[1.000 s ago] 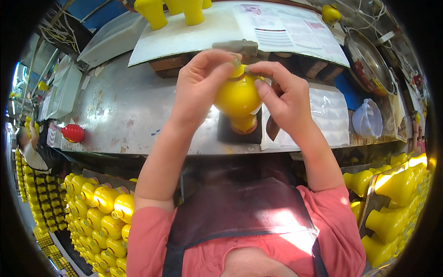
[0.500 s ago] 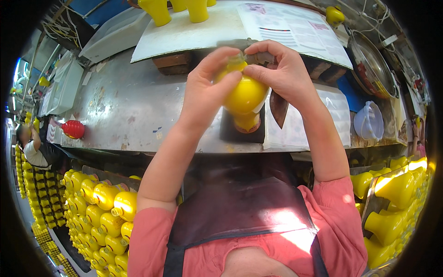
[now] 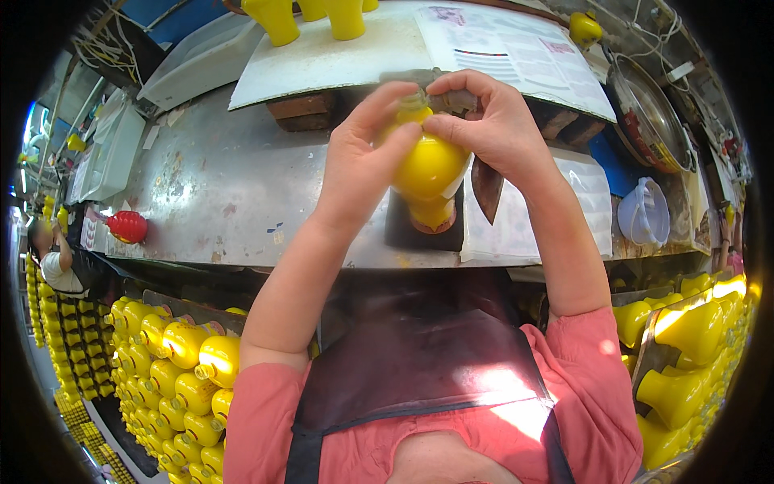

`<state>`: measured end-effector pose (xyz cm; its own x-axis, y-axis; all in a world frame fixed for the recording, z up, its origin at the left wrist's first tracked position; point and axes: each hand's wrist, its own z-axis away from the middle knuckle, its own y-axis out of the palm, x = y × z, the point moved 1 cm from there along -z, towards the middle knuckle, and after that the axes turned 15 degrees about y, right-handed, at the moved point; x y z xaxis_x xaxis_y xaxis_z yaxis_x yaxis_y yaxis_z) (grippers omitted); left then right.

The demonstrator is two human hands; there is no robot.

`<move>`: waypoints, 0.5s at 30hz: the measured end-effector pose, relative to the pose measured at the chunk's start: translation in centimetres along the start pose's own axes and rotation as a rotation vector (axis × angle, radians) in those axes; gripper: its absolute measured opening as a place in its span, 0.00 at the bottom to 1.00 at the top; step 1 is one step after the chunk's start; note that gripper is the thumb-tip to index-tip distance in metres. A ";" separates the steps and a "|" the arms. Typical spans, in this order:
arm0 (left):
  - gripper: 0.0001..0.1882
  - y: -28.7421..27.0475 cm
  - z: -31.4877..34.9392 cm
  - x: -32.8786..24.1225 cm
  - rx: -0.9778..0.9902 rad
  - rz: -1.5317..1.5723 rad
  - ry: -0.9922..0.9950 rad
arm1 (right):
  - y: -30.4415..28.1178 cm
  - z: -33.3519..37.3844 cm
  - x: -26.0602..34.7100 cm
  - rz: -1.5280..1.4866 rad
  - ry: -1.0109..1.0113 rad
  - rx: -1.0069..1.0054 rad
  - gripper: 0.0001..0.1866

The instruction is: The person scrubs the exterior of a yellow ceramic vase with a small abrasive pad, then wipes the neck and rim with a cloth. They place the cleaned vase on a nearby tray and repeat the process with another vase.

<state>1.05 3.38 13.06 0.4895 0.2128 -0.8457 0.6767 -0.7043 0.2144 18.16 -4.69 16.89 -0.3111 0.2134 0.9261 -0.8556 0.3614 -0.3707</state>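
A glossy yellow bottle (image 3: 431,165), round-bodied with a clear glass neck, stands upright on a dark mat (image 3: 401,230) at the table's near side. My left hand (image 3: 367,145) curls round the left of its neck and shoulder, thumb pressed to the yellow surface. From the other side my right hand (image 3: 496,121) rests its thumb on the shoulder. Its curled fingers grip what looks like a knife, whose dark pointed blade (image 3: 487,192) sticks out below the palm toward me. Fingers partly hide the neck. A greyish object (image 3: 407,77) behind it is too blurred to name.
A white board (image 3: 363,60) on brick-like blocks carries several yellow vessels (image 3: 345,20). Paper sheets (image 3: 556,210) cover the right of the metal table (image 3: 210,202). A red ribbed object (image 3: 127,227) sits left, a pale bucket (image 3: 643,211) right. Stacked yellow bottles (image 3: 165,375) flank me. Another person (image 3: 60,262) works far left.
Both hands keep nearly the same hold, with only a slight shift of the fingers at the bottle's neck. The bottle stays in place.
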 end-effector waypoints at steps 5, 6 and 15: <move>0.20 0.0 0.1 -0.2 -0.001 0.023 0.006 | -0.4 0.1 0.2 -0.133 0.027 0.067 0.21; 0.19 0.0 0.1 -0.2 -0.016 0.054 0.003 | -0.4 0.3 0.3 -0.157 0.015 0.074 0.21; 0.17 0.2 0.0 -0.2 -0.026 0.077 0.016 | 0.3 0.7 0.4 0.087 -0.088 -0.087 0.18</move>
<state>1.11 3.23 13.29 0.5489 0.1696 -0.8185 0.6507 -0.7014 0.2910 17.46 -5.13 17.18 -0.4211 0.1680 0.8913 -0.7856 0.4235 -0.4510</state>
